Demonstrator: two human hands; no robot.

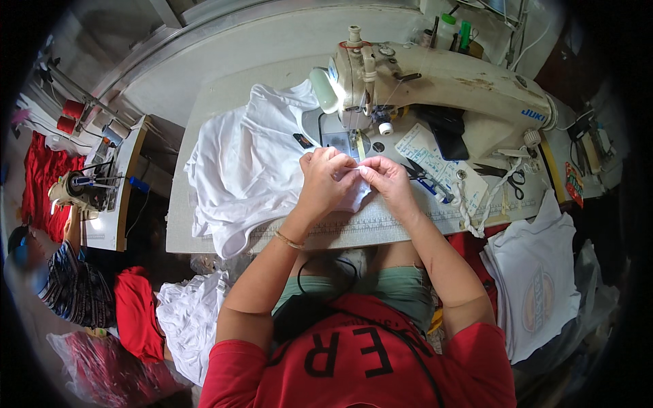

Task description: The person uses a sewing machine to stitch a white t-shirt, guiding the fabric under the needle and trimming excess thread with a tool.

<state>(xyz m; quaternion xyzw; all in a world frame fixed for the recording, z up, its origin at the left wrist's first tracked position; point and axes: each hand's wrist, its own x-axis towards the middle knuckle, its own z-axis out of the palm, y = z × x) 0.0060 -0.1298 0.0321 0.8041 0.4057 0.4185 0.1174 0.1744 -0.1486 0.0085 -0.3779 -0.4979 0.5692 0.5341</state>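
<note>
A white garment, which looks like a sleeveless shirt, lies spread over the left part of the sewing table. My left hand and my right hand meet at its right edge, just in front of the sewing machine. Both hands are closed, with fingertips pinching a small fold of the white fabric between them. The machine's needle area and metal plate sit just beyond my fingers. A small dark label shows on the cloth left of my left hand.
Right of my hands lie thread snips, a handwritten paper, a dark phone and black scissors. A ruler strip runs along the table's front. White shirts hang at right. At left, another person works at a second machine.
</note>
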